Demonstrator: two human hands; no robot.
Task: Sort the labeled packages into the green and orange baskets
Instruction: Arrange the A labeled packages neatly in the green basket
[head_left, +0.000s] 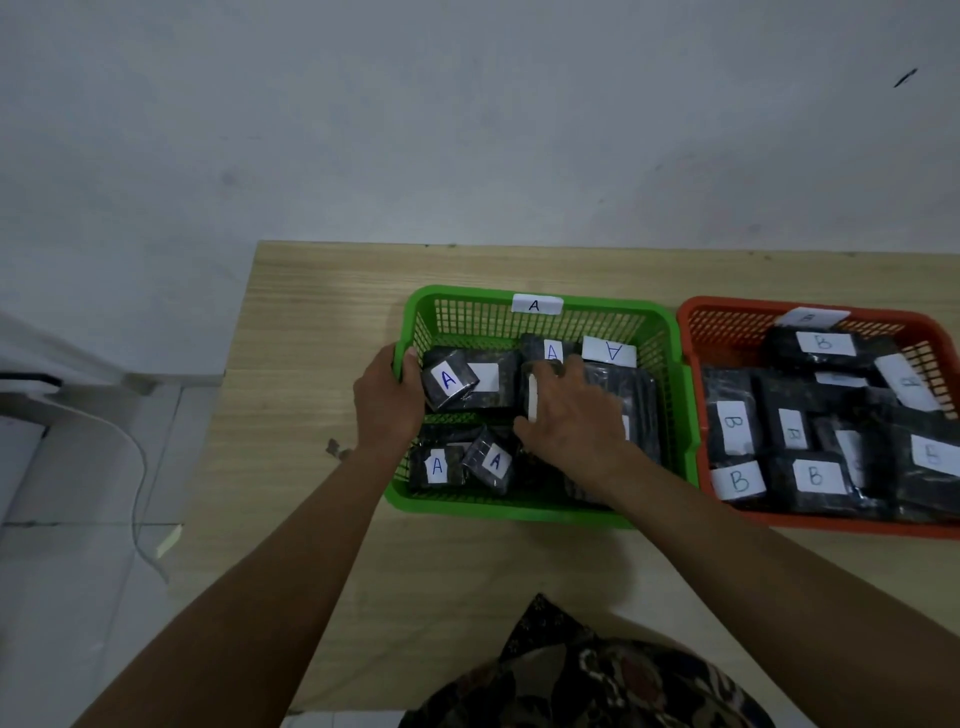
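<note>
**A:** Far left, the rim of the green basket (535, 512) is gripped by the left hand (387, 397), thumb hooked over the inside edge, fingers wrapped down the outer wall. The basket is being steadied on the tabletop (322, 322).

**B:** A sound base. Best kept firm, so the basket is not skidded when the load inside is pushed.

**A:** Inside, black A-labelled packages (449, 384) are seen stacked loosely, some tilted. Over the middle, the right hand (571, 415) is laid palm-down on a package (636, 395), fingers spread and bent over its top. Whether it is truly gripped or only pressed cannot be told.

**B:** A seating move, by the look of it. The package should be pressed flat into the gap, label kept upward if possible, without the tilted neighbours being toppled.

**A:** Further right, the orange basket (727, 317) is seen touching the green one, filled with B-labelled packages (818, 475).

**B:** No loose packages are seen on the tabletop, so the sort is judged nearly finished. Only tidy settling is called for now.
</note>
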